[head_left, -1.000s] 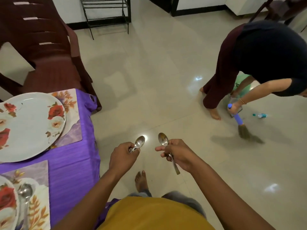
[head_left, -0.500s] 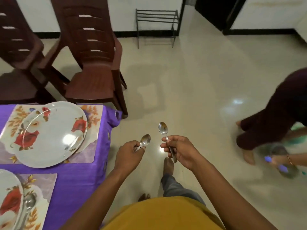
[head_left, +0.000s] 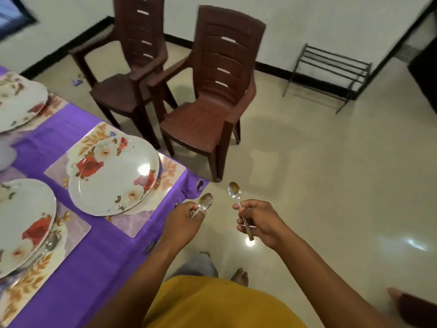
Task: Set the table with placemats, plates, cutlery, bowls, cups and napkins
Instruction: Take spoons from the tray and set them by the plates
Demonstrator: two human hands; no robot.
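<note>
My left hand (head_left: 183, 221) grips a steel spoon (head_left: 205, 201), bowl pointing up, just past the corner of the purple-clothed table (head_left: 99, 252). My right hand (head_left: 259, 222) pinches a second spoon (head_left: 234, 191) upright over the floor, its handle poking out below my fingers. On the table a floral plate (head_left: 111, 174) sits on a floral placemat (head_left: 139, 221). A nearer plate (head_left: 23, 223) on its own placemat (head_left: 71, 235) has a spoon (head_left: 50, 242) beside its rim. A third plate (head_left: 19, 105) lies at the far left, blurred.
Two brown plastic chairs (head_left: 212, 95) stand close to the table's far edge. A black metal rack (head_left: 331, 74) stands against the wall at right. Another person's foot (head_left: 399, 295) shows at the lower right on the tiled floor.
The view has swung left, bringing the table and chairs in and the sweeping person almost out. Both hands still hold their spoons and have come nearer the table corner.
</note>
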